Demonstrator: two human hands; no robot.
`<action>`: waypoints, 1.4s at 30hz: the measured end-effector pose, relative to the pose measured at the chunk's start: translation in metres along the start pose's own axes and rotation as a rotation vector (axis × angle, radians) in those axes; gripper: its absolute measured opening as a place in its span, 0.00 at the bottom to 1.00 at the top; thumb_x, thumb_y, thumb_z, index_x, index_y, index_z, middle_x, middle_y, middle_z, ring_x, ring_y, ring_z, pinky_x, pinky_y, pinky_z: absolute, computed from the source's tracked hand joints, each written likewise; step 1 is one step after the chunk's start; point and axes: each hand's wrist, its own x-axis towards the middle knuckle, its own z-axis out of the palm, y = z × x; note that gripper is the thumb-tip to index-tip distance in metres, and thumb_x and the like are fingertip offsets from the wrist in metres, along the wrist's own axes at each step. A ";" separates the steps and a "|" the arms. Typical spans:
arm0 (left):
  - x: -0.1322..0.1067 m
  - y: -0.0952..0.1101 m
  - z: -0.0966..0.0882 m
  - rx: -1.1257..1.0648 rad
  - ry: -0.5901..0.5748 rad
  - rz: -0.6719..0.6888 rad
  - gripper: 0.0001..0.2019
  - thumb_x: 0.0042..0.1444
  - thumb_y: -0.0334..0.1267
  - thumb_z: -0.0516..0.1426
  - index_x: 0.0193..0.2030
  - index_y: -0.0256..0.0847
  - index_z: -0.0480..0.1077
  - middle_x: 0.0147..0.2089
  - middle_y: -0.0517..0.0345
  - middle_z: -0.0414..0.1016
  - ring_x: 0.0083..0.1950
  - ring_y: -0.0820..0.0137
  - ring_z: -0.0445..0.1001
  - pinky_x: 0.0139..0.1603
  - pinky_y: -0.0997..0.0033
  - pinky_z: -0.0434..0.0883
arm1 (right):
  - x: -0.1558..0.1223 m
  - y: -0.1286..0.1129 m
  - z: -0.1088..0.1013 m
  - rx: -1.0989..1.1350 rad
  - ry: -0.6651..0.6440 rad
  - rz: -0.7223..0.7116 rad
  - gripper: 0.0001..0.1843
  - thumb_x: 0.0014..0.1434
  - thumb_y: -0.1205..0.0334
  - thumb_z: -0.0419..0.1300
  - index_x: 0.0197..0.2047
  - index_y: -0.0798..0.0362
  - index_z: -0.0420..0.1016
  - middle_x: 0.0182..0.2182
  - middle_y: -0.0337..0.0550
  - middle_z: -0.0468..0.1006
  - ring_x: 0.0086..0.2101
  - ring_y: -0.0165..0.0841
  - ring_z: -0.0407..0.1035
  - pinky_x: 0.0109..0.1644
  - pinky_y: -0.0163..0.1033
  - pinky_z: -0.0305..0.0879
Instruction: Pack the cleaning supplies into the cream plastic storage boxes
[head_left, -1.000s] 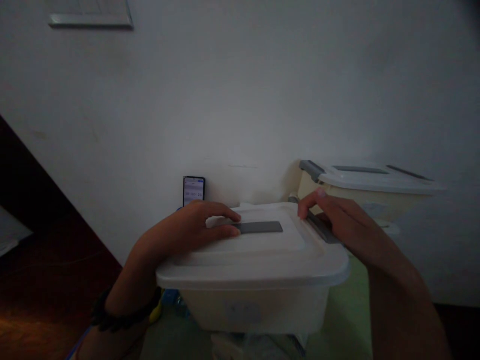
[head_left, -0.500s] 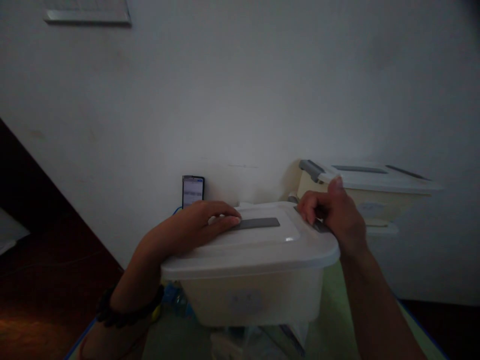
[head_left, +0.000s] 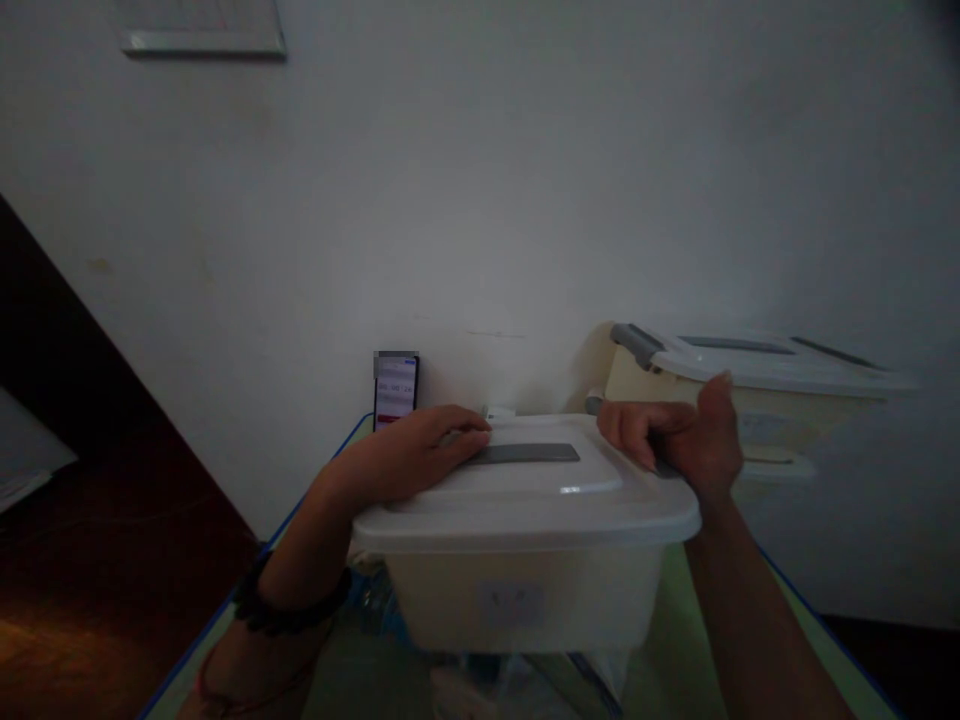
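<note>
A white plastic storage box [head_left: 525, 600] with a white lid [head_left: 540, 500] stands in front of me on a green surface. A grey strip [head_left: 525, 454] runs along the lid's middle. My left hand [head_left: 420, 450] lies flat on the lid's left side, fingers stretched toward the strip. My right hand [head_left: 675, 440] is curled over the grey latch at the lid's right edge, thumb raised. The latch is mostly hidden under its fingers.
A second lidded white box [head_left: 750, 385] with a grey latch stands behind on the right. A phone [head_left: 396, 388] with a lit screen leans against the white wall. The green surface [head_left: 675, 650] has a blue edge. Dark floor lies to the left.
My right hand has curled from lying over the latch to gripping it with the thumb up. The view has shifted slightly; my left hand stays on the lid.
</note>
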 end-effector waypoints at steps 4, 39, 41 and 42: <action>0.001 0.000 0.000 -0.002 -0.031 -0.003 0.22 0.64 0.49 0.45 0.53 0.39 0.70 0.54 0.55 0.75 0.53 0.66 0.72 0.55 0.71 0.64 | 0.001 0.002 -0.001 0.010 -0.052 -0.007 0.36 0.60 0.36 0.37 0.10 0.49 0.58 0.13 0.40 0.57 0.19 0.32 0.55 0.27 0.41 0.52; 0.002 -0.008 0.001 0.020 -0.028 0.003 0.21 0.64 0.50 0.45 0.53 0.41 0.71 0.54 0.58 0.75 0.53 0.67 0.71 0.54 0.72 0.63 | 0.005 0.016 0.003 0.234 0.034 -0.167 0.32 0.57 0.41 0.48 0.09 0.51 0.63 0.11 0.39 0.58 0.18 0.31 0.55 0.24 0.39 0.51; 0.002 -0.007 0.001 0.028 -0.028 0.006 0.21 0.64 0.49 0.45 0.52 0.41 0.71 0.53 0.58 0.75 0.52 0.68 0.72 0.54 0.73 0.63 | 0.005 0.016 0.003 0.244 0.038 -0.170 0.31 0.57 0.42 0.48 0.10 0.51 0.63 0.11 0.39 0.57 0.18 0.31 0.55 0.24 0.39 0.51; 0.002 -0.007 0.000 0.032 -0.028 0.008 0.21 0.64 0.49 0.45 0.53 0.40 0.71 0.53 0.58 0.75 0.52 0.68 0.72 0.54 0.74 0.63 | 0.005 0.016 0.003 0.248 0.040 -0.172 0.31 0.57 0.42 0.48 0.10 0.51 0.63 0.11 0.39 0.57 0.18 0.31 0.55 0.24 0.39 0.51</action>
